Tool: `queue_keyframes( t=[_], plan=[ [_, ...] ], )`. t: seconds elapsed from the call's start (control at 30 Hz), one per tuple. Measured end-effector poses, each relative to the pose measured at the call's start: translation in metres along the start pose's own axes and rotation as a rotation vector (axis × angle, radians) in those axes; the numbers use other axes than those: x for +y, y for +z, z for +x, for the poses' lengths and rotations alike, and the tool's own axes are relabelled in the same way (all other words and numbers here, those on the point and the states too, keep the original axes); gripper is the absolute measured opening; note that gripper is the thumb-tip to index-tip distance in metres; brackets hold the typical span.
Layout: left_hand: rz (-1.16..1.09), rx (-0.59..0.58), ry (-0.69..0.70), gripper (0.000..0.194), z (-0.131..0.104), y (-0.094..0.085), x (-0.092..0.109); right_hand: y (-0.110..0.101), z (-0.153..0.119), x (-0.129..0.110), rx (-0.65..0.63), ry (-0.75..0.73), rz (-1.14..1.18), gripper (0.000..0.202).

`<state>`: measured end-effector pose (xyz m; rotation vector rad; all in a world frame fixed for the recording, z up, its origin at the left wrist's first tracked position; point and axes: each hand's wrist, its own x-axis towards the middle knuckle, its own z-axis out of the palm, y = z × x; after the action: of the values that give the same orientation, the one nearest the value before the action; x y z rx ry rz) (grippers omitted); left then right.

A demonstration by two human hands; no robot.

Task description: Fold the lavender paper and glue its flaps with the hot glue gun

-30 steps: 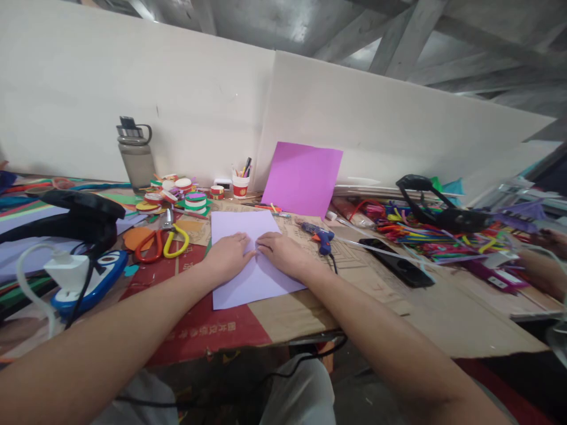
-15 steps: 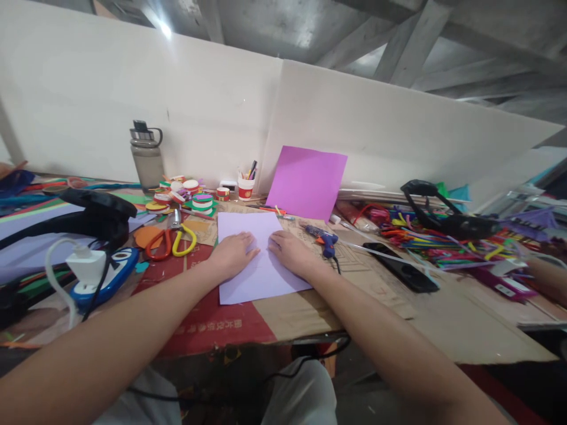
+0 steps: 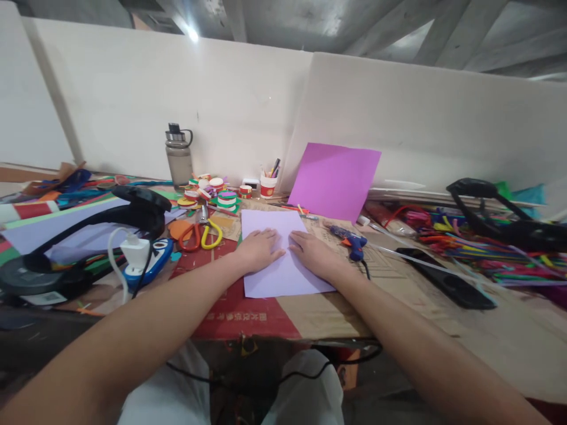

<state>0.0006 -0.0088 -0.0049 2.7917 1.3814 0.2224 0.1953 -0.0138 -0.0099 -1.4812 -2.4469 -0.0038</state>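
A light purple sheet of paper [image 3: 287, 282] lies on the cardboard-covered table in front of me. My left hand [image 3: 259, 249] rests flat on the sheet's left half, its fingers pointing up and right. On the right half lies my right hand [image 3: 310, 252], palm down with fingers stretched toward the left. A narrow gap of paper shows between the two hands. Just right of the sheet is a blue glue gun [image 3: 354, 242]. Scissors with red and yellow handles [image 3: 211, 234] lie to the left of the paper.
Behind stand a bottle [image 3: 179, 159], a cup of pens [image 3: 268, 186] and a leaning magenta sheet [image 3: 334, 180]. A black phone [image 3: 445, 278] and colourful strips [image 3: 469, 248] lie at right. A white plug [image 3: 135, 251] sits in a blue power strip [image 3: 153, 265] at left.
The camera view has turned left, so everything appears shifted rightward. Both hands remain flat on the light purple sheet, and a person's arm at the far right is out of view.
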Motion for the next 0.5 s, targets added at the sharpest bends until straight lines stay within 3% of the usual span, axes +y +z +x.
queue_keyframes(
  t=[0.5],
  plan=[
    [0.024,-0.048,-0.034,0.071,-0.0039,0.0012,0.0009,0.0017,-0.0025,-0.0086,-0.102,-0.042,0.067,0.049]
  ],
)
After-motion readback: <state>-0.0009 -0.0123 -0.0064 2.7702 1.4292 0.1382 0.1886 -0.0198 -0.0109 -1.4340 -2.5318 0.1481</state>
